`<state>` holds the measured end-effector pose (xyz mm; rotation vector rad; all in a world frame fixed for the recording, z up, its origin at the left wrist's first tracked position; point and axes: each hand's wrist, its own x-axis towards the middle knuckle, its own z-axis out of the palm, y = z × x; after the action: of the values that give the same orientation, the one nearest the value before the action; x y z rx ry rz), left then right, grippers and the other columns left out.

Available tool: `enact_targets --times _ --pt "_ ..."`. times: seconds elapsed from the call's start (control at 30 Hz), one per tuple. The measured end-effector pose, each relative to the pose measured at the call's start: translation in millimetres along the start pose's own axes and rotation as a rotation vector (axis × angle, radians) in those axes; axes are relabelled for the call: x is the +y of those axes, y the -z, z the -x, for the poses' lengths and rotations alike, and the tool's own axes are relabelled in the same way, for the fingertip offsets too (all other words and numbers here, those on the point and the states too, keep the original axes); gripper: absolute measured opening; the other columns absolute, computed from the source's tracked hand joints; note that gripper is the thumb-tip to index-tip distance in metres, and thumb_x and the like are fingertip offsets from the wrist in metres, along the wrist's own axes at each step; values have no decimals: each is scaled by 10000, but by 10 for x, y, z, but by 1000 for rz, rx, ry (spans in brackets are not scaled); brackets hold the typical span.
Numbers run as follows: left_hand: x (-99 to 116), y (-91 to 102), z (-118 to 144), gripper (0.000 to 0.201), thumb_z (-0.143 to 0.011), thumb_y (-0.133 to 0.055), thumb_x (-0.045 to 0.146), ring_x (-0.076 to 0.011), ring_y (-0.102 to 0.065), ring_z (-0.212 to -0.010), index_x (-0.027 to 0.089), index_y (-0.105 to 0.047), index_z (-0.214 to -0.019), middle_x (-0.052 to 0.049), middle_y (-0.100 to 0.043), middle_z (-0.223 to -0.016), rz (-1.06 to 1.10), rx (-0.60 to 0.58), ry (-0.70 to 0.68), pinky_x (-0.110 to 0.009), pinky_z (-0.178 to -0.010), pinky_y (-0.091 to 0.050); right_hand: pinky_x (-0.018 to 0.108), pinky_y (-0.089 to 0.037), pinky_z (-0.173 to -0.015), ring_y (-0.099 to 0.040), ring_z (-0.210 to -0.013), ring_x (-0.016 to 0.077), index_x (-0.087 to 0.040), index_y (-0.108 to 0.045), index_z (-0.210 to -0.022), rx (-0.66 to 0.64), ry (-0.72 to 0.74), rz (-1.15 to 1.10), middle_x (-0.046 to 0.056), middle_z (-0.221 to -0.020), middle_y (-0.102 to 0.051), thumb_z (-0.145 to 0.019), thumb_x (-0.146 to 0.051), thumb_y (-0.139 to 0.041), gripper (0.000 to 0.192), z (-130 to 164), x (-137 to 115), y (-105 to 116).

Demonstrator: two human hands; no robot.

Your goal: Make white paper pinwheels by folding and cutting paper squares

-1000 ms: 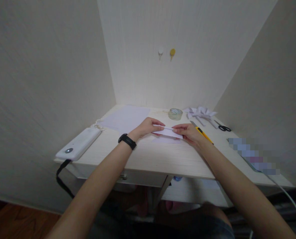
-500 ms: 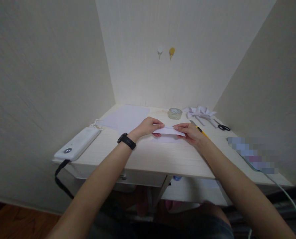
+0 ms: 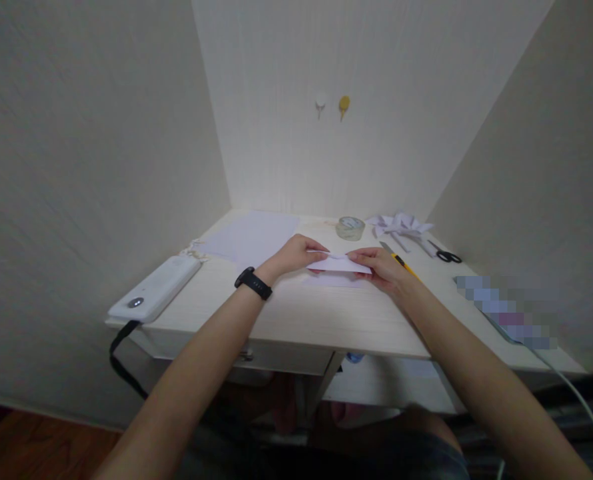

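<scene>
A small folded piece of white paper (image 3: 337, 264) is held just above the pale wooden desk (image 3: 326, 313), between both hands. My left hand (image 3: 296, 254), with a black watch on the wrist, pinches its left end. At the paper's right end my right hand (image 3: 379, 264) pinches it with thumb and fingers. Another small white paper piece (image 3: 332, 281) lies flat on the desk right under the held one.
White sheets (image 3: 250, 237) lie at the back left. A white power bank (image 3: 154, 289) with a black strap sits on the left edge. A tape roll (image 3: 350, 228), folded paper shapes (image 3: 399, 225), a yellow cutter (image 3: 401, 261) and scissors (image 3: 445, 254) lie at the back right.
The hands and the folded paper have stayed almost in place; the fingers shifted slightly along the paper's top edge. The camera tilted a little.
</scene>
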<state>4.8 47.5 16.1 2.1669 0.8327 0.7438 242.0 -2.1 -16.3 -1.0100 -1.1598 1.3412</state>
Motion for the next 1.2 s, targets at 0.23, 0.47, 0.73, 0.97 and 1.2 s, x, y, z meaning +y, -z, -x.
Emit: enact_targets --times 0.23,0.47,0.73,0.97,1.2 --pt "13 17 0 277 -771 -742 306 -183 -694 -781 141 -773 -991 -92 -769 -915 -114 5 -62 -258 -684 -489 185 -518 -438 -552 -525 85 -115 -745 -736 34 -44 -4 19 -643 -638 -524 -319 -921 343 -14 8 30" --pt "48 21 19 246 -837 -671 316 -172 -687 -761 132 -778 -962 -96 -769 -889 -140 1 -78 -254 -670 -478 169 -528 -430 -536 -524 73 -108 -748 -746 5 -74 -28 13 -649 -626 -523 -315 -927 353 -2 -11 39" --pt "3 16 5 268 -841 -659 291 -156 -674 -699 123 -763 -1022 -83 -766 -823 -51 -43 -75 -246 -653 -490 175 -537 -431 -544 -531 79 -104 -747 -753 7 -78 -21 16 -653 -628 -555 -286 -913 317 -12 5 63" --pt "-22 46 12 305 -806 -707 275 -157 -687 -779 125 -746 -1067 -108 -761 -985 138 -28 -53 -250 -708 -518 173 -523 -455 -557 -563 80 -121 -779 -797 19 -23 -7 38 -728 -685 -565 -249 -901 292 -12 0 73" --pt "-22 71 22 291 -753 -754 251 -169 -687 -817 141 -764 -1023 -99 -764 -964 130 9 -28 -272 -772 -515 218 -562 -507 -604 -626 114 -144 -791 -810 13 19 -7 62 -813 -725 -520 -236 -913 328 -11 15 61"
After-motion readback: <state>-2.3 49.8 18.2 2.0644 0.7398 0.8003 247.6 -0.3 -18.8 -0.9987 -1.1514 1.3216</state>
